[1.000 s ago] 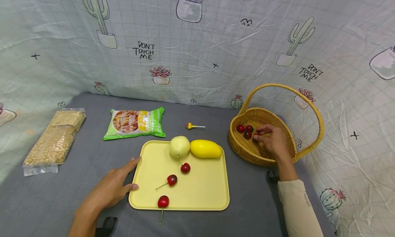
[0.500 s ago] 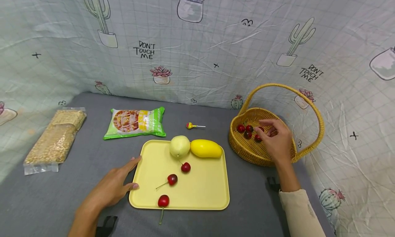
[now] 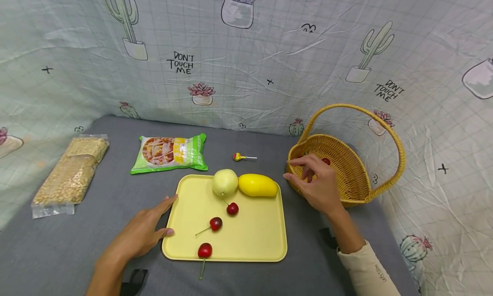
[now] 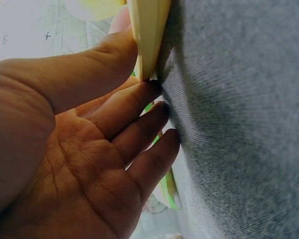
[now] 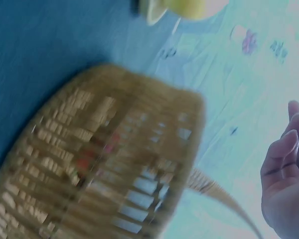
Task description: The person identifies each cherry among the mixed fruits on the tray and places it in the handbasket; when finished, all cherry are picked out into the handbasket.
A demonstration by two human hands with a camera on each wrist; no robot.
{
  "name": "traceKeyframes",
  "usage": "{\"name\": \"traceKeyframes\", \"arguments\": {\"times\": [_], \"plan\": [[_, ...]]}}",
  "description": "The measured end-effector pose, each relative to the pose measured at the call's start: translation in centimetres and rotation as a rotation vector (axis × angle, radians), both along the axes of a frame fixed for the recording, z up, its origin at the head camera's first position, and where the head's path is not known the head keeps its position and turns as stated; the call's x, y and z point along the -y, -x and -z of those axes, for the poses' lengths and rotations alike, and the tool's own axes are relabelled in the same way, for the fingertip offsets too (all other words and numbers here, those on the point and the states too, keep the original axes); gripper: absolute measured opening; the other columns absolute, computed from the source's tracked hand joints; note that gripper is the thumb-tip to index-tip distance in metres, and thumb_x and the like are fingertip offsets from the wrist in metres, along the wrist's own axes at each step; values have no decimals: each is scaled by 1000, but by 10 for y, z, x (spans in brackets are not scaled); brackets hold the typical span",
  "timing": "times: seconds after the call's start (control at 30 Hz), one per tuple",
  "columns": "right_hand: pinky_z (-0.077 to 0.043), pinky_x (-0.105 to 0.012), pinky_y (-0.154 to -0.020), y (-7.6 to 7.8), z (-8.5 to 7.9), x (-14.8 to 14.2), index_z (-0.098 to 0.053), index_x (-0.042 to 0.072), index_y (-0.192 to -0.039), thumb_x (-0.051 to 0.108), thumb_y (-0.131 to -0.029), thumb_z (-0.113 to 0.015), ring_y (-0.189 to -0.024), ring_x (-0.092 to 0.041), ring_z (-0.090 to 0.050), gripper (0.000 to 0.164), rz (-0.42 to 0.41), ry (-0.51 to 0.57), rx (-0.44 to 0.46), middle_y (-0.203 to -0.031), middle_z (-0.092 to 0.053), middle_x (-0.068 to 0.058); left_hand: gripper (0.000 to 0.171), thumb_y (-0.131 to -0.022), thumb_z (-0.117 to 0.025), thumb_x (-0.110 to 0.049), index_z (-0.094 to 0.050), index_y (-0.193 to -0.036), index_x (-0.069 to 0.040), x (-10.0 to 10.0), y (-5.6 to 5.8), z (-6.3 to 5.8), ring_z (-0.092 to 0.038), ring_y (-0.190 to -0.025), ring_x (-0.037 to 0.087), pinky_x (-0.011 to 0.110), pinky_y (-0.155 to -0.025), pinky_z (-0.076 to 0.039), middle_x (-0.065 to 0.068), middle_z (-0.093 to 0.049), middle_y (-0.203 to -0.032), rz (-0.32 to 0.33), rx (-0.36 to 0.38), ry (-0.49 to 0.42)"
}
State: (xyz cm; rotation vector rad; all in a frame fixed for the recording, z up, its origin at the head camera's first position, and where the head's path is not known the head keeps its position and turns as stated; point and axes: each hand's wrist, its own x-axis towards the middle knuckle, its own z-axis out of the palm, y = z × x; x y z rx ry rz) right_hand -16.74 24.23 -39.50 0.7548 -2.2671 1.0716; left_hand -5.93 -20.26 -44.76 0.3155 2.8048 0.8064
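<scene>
My left hand [image 3: 138,229] rests at the left edge of a yellow tray [image 3: 254,244], thumb and forefinger spread along the rim. In the left wrist view the thumb lies over the tray's rim [image 4: 148,40], the straight fingers beside its underside. On the tray are a pale green round fruit [image 3: 225,182], a yellow mango [image 3: 258,185] and three cherries [image 3: 216,223], one with its stem over the front rim. My right hand [image 3: 317,182] hangs over the left rim of a wicker basket [image 3: 352,180], holding nothing, thumb and forefinger apart. One cherry [image 3: 326,161] shows inside; the hand hides others.
A green snack bag [image 3: 169,152] lies behind the tray, with a lollipop [image 3: 243,157] to its right. At far left is a clear bag of grains [image 3: 71,172]. The basket's tall handle [image 3: 400,150] arches at right. A cactus-print curtain [image 3: 246,65] stands behind the grey table.
My right hand lets go of a cherry inside the basket, lifts off, and moves left to the basket's near-left rim. My left hand and the tray stay put.
</scene>
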Motion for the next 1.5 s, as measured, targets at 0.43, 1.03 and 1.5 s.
{"name": "traceKeyframes", "arguments": {"times": [0.43,1.03,1.5], "plan": [[-41,-20,-56,-23,11,47,-80,19,-115,15,-82,-94,-66,-13,-51,37,-186,-179,139,-98,-73,1,91,-90,-86,-21,-37,-166,-10,1,0,1,-56,-134,58,70,-102,-51,35,-43,-161,5,0,-16],[-60,-31,-92,-41,20,94,-73,23,-134,23,-90,-88,-116,-11,-68,46,-366,-618,320,-132,-73,9,91,-89,-86,-18,-37,-165,-8,1,0,1,-57,-133,58,70,-102,-51,37,-44,-159,6,-12,-27],[-54,-21,-75,-46,27,106,-77,25,-121,23,-88,-90,-96,-8,-63,35,-305,-733,250,-113,-72,8,90,-89,-86,-19,-39,-164,-9,0,-1,2,-60,-131,57,69,-101,-52,36,-46,-159,-4,-29,-23]]}}
